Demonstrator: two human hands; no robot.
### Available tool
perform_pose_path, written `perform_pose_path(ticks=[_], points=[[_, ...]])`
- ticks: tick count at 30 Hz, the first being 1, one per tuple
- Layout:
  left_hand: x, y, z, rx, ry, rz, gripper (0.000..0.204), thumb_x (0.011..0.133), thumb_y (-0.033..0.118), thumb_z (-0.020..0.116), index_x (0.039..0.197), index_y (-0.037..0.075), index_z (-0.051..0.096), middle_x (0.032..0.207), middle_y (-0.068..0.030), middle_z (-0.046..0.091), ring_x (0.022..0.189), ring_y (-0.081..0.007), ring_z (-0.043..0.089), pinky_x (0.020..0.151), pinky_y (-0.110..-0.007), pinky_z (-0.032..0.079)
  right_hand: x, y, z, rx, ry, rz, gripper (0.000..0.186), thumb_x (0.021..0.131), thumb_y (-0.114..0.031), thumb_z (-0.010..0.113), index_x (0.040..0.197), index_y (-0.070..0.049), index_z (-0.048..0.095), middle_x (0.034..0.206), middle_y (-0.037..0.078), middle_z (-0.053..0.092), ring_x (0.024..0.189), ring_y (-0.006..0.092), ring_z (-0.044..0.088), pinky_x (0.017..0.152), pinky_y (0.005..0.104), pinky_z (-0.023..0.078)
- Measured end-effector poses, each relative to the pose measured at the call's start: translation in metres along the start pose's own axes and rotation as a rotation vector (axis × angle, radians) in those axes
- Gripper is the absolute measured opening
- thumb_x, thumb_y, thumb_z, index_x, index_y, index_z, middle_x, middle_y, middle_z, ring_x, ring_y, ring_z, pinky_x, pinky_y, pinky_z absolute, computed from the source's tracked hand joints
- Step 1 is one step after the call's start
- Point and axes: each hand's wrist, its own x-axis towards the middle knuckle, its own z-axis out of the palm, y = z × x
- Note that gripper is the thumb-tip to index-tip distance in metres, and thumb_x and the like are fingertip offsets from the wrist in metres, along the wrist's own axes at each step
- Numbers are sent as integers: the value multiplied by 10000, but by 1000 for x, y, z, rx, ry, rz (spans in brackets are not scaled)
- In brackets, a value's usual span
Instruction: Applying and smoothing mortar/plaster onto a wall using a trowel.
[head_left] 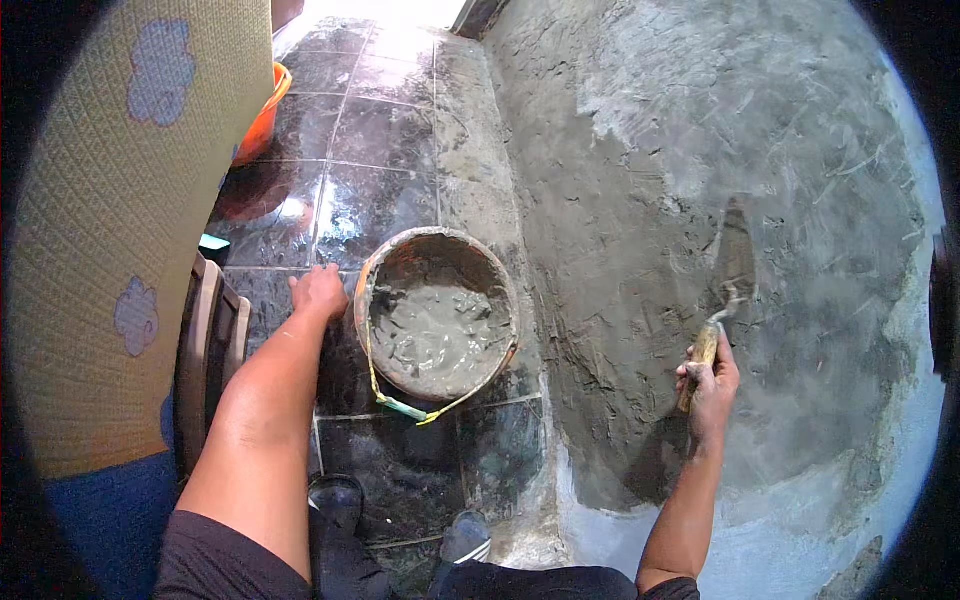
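Observation:
My right hand (711, 385) is closed round the wooden handle of a pointed trowel (737, 250). The trowel's blade lies against the grey mortar-covered wall (620, 260), its tip pointing away from me. Just left of the bucket, my left hand (321, 293) is held out over the dark tiles, with its fingers loosely apart and nothing visible in them. The round bucket (438, 234) stands between my arms, with wet grey mortar (440, 330) inside. Its wire handle, with a green grip (402, 408), hangs down on the near side.
A yellow patterned mat or cloth (100, 250) rises along the left side. Behind it show an orange bucket (262, 128) and brown plastic furniture (212, 315). My feet (466, 538) stand on dark glossy tiles (385, 200). Pale blue paint (620, 540) borders the mortar.

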Motion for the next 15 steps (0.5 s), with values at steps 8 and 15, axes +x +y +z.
perform_pose_path(ticks=[8,15], points=[[1,-8,4,-8,24,-13,378,901,193,544,1269,124,594,1277,-137,615,1213,-321,596,1092,-560,337,16,106,85,-121,-499,395,565,881,36,515,1432,-87,502,845,88,653,606,164,644,494,309,516],[0,10,-1,-25,15,17,363,905,196,544,1254,123,608,1271,-127,636,1213,-311,602,1093,-568,349,49,217,104,-306,-491,313,406,932,-90,569,1338,-95,590,784,53,622,545,155,609,484,312,497]])
